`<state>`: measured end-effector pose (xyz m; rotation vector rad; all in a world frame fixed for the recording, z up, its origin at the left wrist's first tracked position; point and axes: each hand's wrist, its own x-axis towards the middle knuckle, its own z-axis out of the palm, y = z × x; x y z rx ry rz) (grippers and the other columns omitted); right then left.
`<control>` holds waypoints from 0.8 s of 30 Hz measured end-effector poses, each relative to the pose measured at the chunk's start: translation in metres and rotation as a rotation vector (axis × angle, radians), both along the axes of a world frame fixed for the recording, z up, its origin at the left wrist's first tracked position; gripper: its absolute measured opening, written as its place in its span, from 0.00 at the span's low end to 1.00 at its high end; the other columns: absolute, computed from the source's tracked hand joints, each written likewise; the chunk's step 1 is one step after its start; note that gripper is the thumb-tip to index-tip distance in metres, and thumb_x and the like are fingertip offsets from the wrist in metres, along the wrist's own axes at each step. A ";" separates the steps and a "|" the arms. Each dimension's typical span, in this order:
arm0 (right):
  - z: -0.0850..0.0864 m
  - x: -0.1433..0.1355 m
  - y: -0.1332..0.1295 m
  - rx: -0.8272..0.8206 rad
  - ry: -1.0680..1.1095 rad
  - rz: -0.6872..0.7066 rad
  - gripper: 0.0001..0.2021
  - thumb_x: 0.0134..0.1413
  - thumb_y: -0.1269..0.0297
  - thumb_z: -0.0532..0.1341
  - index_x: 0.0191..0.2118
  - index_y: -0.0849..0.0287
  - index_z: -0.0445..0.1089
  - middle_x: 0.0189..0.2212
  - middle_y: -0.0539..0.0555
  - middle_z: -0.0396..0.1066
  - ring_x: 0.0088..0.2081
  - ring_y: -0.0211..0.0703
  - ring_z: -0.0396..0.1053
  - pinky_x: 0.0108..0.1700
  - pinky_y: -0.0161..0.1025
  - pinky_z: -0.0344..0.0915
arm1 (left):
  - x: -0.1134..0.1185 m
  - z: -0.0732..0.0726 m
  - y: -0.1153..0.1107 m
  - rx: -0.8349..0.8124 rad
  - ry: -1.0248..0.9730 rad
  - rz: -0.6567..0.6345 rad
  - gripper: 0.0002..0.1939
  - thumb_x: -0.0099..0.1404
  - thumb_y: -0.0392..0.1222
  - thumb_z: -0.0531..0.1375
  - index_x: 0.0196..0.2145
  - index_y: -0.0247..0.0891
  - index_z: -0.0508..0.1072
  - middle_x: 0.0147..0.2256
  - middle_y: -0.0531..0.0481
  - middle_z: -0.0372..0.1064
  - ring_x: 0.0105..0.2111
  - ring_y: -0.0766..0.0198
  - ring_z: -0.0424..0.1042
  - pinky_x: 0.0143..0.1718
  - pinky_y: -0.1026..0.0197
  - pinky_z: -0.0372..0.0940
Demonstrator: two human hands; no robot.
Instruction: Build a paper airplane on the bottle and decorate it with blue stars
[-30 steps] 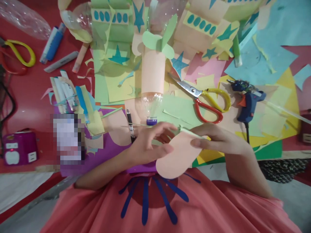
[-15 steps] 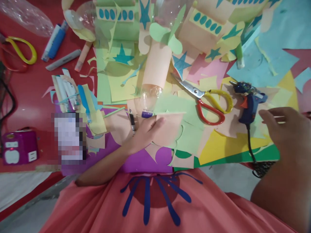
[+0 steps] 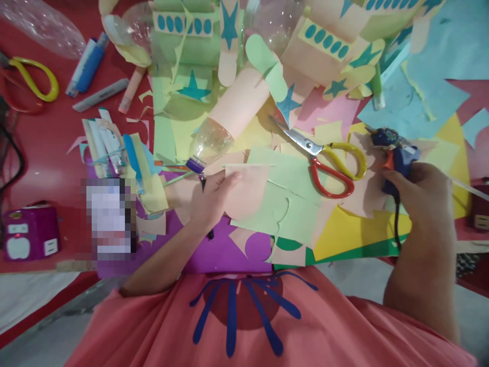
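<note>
In the head view my left hand point(image 3: 218, 200) pinches a peach paper piece point(image 3: 248, 191) with a straight top edge and a rounded lower corner. My right hand point(image 3: 424, 191) is wrapped around the handle of a dark blue glue gun point(image 3: 397, 153), whose nozzle points to the upper left and whose trigger is orange. Just above my left hand lies a clear plastic bottle point(image 3: 214, 137) with a purple cap. Peach paper wraps its body, and light green paper fins point(image 3: 263, 61) stand at its far end. Between my hands rest scissors point(image 3: 321, 149) with one yellow and one red handle.
Paper scraps and sheets, including a green sheet point(image 3: 290, 178), cover the middle. Markers point(image 3: 105, 142), a phone point(image 3: 109, 216) and a purple box point(image 3: 30, 232) lie left. Decorated paper-covered bottles point(image 3: 183, 46) are at the back. The gun's cord point(image 3: 397, 224) hangs toward the front edge.
My right hand has closed around the glue gun and shifted it slightly. My left hand moved a little left with the paper. The bottle has swung so its cap lies farther left.
</note>
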<state>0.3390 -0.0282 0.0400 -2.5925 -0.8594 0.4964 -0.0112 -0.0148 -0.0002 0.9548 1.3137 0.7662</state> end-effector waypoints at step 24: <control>0.010 -0.093 -0.021 0.146 1.378 0.258 0.15 0.32 0.52 0.71 0.24 0.58 0.73 0.13 0.45 0.56 0.18 0.34 0.53 0.21 0.37 0.57 | 0.008 0.023 0.004 0.232 0.262 -0.247 0.27 0.64 0.58 0.56 0.16 0.36 0.62 0.19 0.56 0.51 0.22 0.70 0.52 0.24 0.66 0.50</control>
